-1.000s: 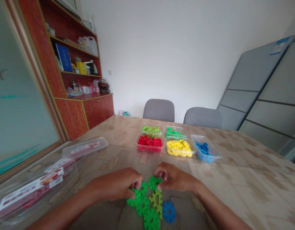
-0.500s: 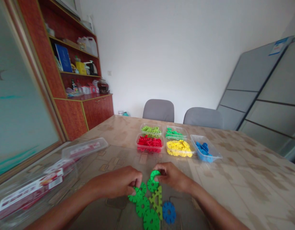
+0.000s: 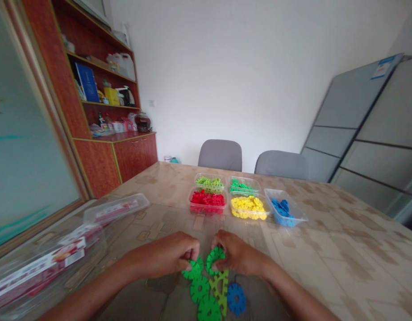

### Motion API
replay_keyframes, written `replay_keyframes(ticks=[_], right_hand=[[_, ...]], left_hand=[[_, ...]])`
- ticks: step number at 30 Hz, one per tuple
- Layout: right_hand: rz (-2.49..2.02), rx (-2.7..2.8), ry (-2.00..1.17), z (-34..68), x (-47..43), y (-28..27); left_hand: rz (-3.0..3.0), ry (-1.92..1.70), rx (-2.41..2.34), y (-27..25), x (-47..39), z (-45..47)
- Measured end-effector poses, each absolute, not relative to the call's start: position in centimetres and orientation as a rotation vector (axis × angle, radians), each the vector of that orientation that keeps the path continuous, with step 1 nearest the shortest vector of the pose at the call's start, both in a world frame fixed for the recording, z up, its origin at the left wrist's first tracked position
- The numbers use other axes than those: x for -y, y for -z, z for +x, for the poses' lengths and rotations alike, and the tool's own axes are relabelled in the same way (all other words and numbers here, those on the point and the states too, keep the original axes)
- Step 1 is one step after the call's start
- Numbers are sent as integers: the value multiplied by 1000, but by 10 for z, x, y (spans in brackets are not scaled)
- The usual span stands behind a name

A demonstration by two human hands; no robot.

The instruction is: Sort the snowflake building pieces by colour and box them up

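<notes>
The left hand point(image 3: 175, 254) pinches a green disc point(image 3: 197, 268) lying at five o'clock from its fingers point(image 3: 193, 249). The right hand point(image 3: 237, 255) pinches another disc point(image 3: 210, 258), at nine o'clock.

one head-worn view from close above the table point(image 3: 333, 232), forward and down, white wall point(image 3: 242, 80) beyond

I see bright green notched discs point(image 3: 195, 289), a lime triangle point(image 3: 222, 298) and a blue disc point(image 3: 231, 299). Brown patches mottle the beige worktop point(image 3: 326, 236).

Five plastic tubs point(image 3: 293, 207), two chairs point(image 3: 220, 155), two hands point(image 3: 241, 255), outside the tubs one blue disc point(image 3: 236, 305), one lime piece point(image 3: 225, 292)
</notes>
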State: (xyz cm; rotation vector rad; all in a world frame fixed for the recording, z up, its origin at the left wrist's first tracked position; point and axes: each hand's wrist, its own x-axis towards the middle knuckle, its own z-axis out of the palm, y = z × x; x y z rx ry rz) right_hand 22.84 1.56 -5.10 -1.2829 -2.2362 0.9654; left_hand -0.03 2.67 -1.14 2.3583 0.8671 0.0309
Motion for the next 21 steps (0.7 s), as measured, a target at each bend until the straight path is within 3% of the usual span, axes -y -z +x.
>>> replay_keyframes(ticks=[12, 21], right_hand=[[-1000, 1785, -1612, 223, -20, 53], [-1003, 1726, -1573, 218, -17, 53]], left_hand=[[2264, -339, -857, 41, -38, 5], [2087, -557, -895, 50, -37, 16]])
